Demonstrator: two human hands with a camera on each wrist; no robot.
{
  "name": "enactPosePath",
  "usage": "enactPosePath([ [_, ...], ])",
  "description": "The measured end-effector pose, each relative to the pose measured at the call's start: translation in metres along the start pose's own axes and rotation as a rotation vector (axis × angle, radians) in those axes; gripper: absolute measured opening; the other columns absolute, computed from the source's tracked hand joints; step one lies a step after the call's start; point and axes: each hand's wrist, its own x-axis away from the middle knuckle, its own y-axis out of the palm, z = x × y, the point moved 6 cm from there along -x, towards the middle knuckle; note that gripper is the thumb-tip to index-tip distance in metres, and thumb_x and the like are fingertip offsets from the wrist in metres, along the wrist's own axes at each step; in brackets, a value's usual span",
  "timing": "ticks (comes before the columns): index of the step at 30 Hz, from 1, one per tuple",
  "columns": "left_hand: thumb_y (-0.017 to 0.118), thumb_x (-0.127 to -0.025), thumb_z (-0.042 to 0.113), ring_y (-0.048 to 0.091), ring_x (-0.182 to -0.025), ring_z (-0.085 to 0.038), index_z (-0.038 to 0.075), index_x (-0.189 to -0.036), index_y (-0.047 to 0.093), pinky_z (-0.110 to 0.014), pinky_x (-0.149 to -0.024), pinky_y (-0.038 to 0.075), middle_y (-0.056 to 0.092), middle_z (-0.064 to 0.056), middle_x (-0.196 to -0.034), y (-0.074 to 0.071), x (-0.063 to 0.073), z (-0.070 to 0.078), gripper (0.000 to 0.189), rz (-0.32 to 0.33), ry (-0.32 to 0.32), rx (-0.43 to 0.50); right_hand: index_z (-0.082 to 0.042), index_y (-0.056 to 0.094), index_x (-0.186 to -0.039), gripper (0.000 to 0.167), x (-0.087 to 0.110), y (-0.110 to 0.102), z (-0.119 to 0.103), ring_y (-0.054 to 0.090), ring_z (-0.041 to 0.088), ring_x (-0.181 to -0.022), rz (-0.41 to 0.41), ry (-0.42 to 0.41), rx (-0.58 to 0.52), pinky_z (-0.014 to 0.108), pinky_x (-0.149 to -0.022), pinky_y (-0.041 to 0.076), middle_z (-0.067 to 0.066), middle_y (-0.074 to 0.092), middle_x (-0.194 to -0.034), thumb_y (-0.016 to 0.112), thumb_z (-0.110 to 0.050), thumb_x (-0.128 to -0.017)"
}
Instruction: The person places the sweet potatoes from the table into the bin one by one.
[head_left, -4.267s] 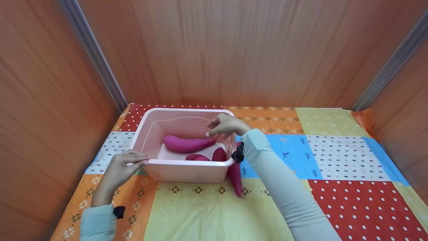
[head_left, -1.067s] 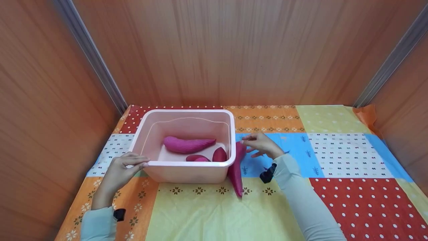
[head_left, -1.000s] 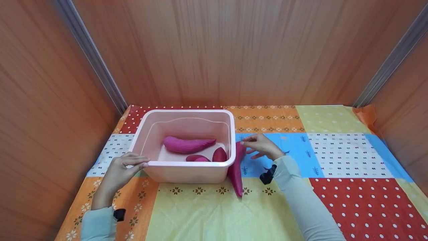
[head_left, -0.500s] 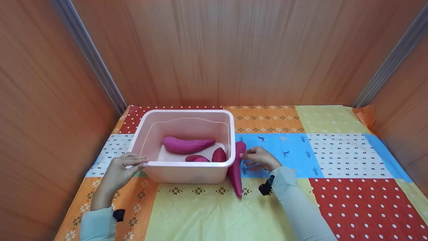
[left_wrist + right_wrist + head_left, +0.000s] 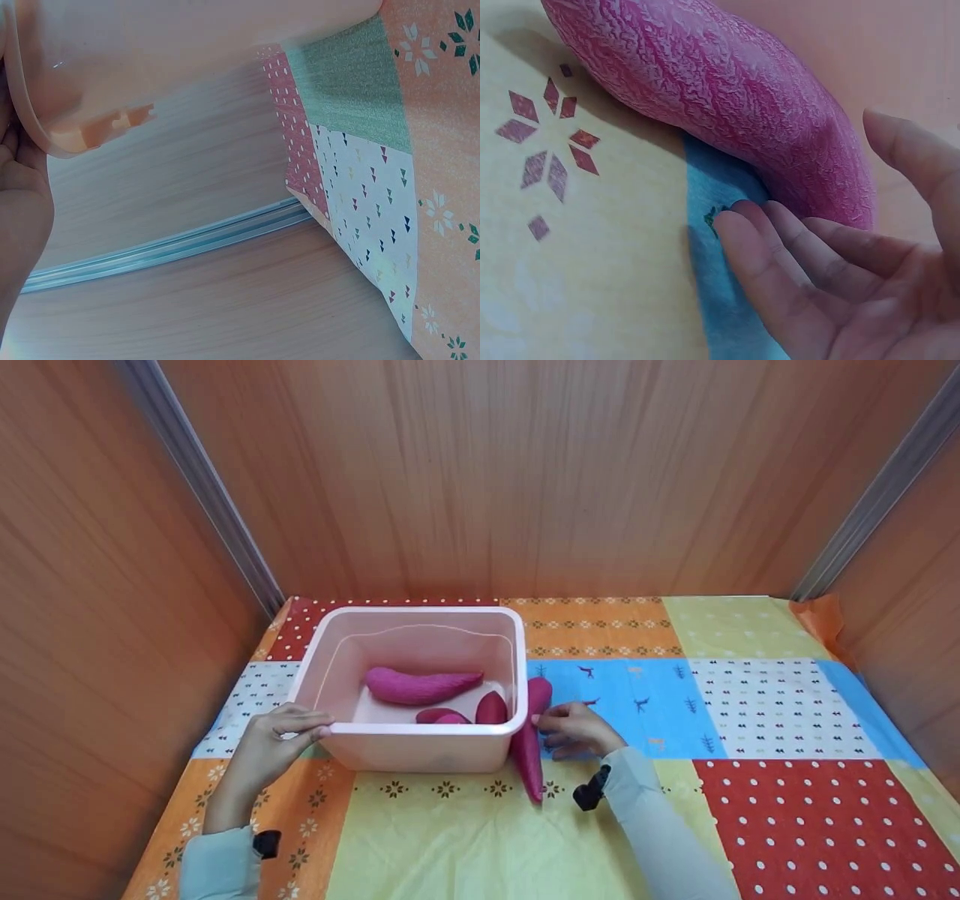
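A pale pink plastic tub (image 5: 420,750) stands left of centre. My left hand (image 5: 271,746) grips its near left corner, thumb and fingers pinching the rim; the left wrist view catches part of that hand (image 5: 22,202) at its left edge. Against the tub's right side lies a long purple sweet potato (image 5: 529,754), its narrow tip towards me. My right hand (image 5: 579,727) is beside it. In the right wrist view the thumb and fingers are spread apart, with the fingertips low by the wrinkled sweet potato (image 5: 727,90) and the thumb on its other side.
Inside the tub, a curved sweet potato (image 5: 420,685) lies at the back; a dark red one (image 5: 492,708) and another (image 5: 442,715) show partly behind the front rim. A patchwork-print cloth (image 5: 787,810) covers the table. Wood-grain panels (image 5: 525,480) enclose the back and sides.
My right hand has come out of the tub to its right side, then moved down along the sweet potato towards me. The left hand stays on the rim.
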Motion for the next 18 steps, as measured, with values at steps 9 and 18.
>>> enactPosePath([
  [9,0.075,-0.082,0.012,0.055,-0.093,0.007,0.014,-0.106,0.076,-0.030,-0.086,0.056,0.072,-0.001,-0.100,0.001,0.001,0.000,0.024,-0.003,-0.004,-0.005,0.001,0.052,-0.125,0.069,-0.002,0.012,0.006,0.068,0.022,-0.081,0.010,0.036,-0.087,0.040,-0.072,0.060,0.013,0.068,-0.103,0.078,-0.043,-0.079],
  [18,0.076,-0.080,0.006,0.060,-0.091,0.000,0.009,-0.103,0.076,-0.012,-0.082,0.050,0.074,-0.006,-0.098,0.001,0.000,0.002,0.023,0.013,0.039,0.004,0.005,0.050,-0.119,0.049,-0.006,0.022,0.006,0.066,0.020,-0.077,0.041,0.010,-0.111,0.039,-0.071,0.060,0.013,0.064,-0.099,0.070,-0.026,-0.087],
])
